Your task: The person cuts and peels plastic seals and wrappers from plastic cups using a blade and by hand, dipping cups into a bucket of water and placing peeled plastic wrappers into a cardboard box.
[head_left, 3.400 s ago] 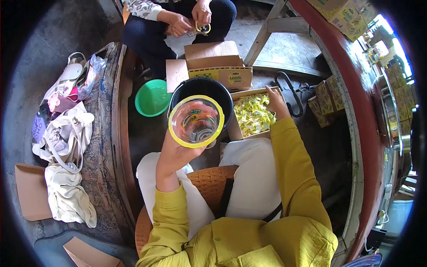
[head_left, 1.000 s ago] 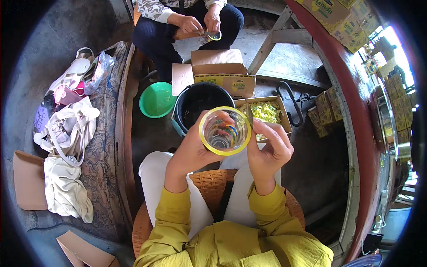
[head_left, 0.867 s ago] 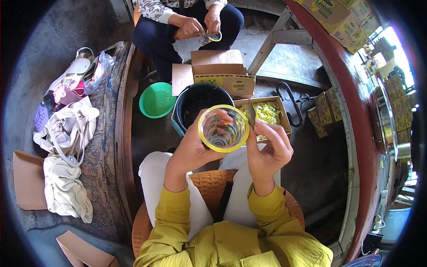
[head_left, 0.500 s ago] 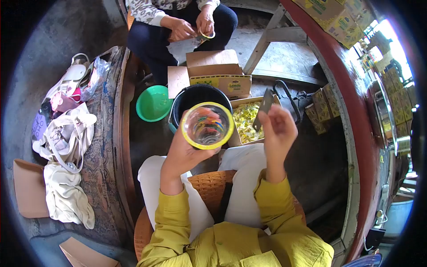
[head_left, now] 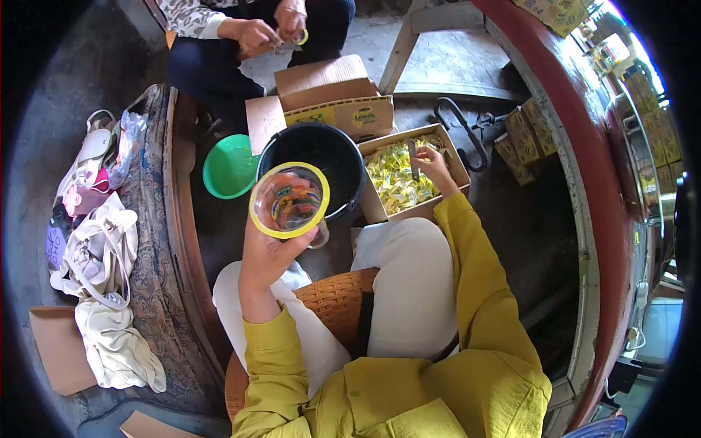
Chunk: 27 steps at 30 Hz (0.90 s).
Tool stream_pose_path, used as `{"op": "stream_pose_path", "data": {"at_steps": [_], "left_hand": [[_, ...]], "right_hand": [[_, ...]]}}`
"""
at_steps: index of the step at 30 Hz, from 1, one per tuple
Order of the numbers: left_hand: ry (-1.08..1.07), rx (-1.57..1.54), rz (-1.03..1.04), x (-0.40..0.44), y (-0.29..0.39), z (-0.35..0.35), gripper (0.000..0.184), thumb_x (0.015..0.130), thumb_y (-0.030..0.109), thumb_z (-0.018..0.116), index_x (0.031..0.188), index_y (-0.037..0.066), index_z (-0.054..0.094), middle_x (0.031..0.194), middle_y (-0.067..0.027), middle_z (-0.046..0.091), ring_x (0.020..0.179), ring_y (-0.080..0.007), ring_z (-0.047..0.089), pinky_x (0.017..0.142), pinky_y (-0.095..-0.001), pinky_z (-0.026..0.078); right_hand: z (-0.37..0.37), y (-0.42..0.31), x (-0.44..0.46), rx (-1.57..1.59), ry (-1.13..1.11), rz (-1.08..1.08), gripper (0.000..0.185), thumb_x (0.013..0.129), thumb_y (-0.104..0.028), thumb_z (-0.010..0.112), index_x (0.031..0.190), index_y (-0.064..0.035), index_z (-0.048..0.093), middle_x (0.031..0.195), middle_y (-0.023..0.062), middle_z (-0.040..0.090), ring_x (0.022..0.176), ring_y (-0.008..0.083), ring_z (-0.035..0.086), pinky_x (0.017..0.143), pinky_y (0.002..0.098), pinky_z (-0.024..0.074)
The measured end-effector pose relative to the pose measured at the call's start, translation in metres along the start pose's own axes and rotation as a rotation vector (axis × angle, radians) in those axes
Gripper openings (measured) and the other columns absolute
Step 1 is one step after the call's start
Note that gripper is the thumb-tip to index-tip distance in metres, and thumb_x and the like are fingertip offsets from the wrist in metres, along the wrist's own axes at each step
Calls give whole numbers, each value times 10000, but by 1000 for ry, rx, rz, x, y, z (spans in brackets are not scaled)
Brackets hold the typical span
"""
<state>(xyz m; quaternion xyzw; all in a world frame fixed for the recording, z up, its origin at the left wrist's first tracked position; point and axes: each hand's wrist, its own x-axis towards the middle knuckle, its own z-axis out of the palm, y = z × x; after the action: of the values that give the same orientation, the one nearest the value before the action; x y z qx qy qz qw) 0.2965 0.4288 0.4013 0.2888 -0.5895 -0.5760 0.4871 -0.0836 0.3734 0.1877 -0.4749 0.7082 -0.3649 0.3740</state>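
My left hand (head_left: 264,252) is wrapped round a clear plastic cup (head_left: 290,203) with a yellow rim, its mouth turned up toward me. Coloured print shows through its wall. Out to the right, my right hand (head_left: 436,169) grips a flat grey blade (head_left: 414,162) that points away from me. Hand and blade are over a shallow cardboard box (head_left: 374,208) filled with small yellow-and-clear wrapped packets (head_left: 394,179). Whether the blade touches the packets I cannot tell. Just behind the cup stands a black bucket (head_left: 350,157).
A green basin (head_left: 226,166) stands left of the bucket, and an open carton (head_left: 339,113) behind it. Across from me another person's hands (head_left: 270,29) work on a yellow-rimmed item. Bags (head_left: 98,241) lie on a patterned bench at left. A red-edged counter (head_left: 584,124) runs along the right.
My right hand with the blade has moved away from the cup, forward to the box of packets. The cup has shifted left in view. The camera view has also shifted.
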Motion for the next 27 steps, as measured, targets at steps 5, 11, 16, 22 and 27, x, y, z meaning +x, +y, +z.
{"op": "stream_pose_path", "data": {"at_steps": [5, 11, 16, 22, 27], "left_hand": [[6, 61, -20, 0, -6, -2, 606, 674, 31, 688, 1190, 4, 370, 1105, -106, 483, 1025, -175, 494, 886, -295, 409], [10, 52, -88, 1, -19, -1, 620, 671, 24, 694, 1196, 8, 365, 1107, -105, 484, 1029, -179, 494, 889, -295, 407], [13, 80, -102, 2, -18, -1, 612, 669, 25, 692, 1190, 13, 370, 1098, -102, 484, 1022, -177, 495, 892, -295, 404], [29, 91, -96, 3, -17, -1, 604, 666, 20, 688, 1182, 17, 375, 1096, -100, 478, 1029, -176, 487, 893, -298, 400], [31, 97, -81, 3, -16, 0, 600, 666, 17, 688, 1179, 18, 377, 1093, -99, 478, 1023, -175, 489, 888, -296, 404]], "right_hand": [[-6, 9, -14, 739, -210, 257, 103, 825, -127, 576, 910, -134, 518, 909, -21, 602, 702, 37, 499, 590, 199, 387], [1, 43, -12, 950, -111, 228, 166, 789, -127, 634, 903, -145, 515, 816, -28, 571, 713, 83, 568, 538, 222, 391], [2, 38, -12, 716, -9, 305, 123, 813, -199, 605, 882, -145, 518, 867, -26, 569, 833, 125, 590, 611, 260, 376], [1, 38, -12, 503, -3, 179, 105, 822, -249, 589, 877, -171, 545, 859, -67, 563, 904, 107, 556, 734, 319, 309], [-2, 66, 4, 389, 52, 48, 123, 804, -193, 622, 861, -118, 543, 792, -26, 546, 830, 91, 545, 675, 263, 387]]}}
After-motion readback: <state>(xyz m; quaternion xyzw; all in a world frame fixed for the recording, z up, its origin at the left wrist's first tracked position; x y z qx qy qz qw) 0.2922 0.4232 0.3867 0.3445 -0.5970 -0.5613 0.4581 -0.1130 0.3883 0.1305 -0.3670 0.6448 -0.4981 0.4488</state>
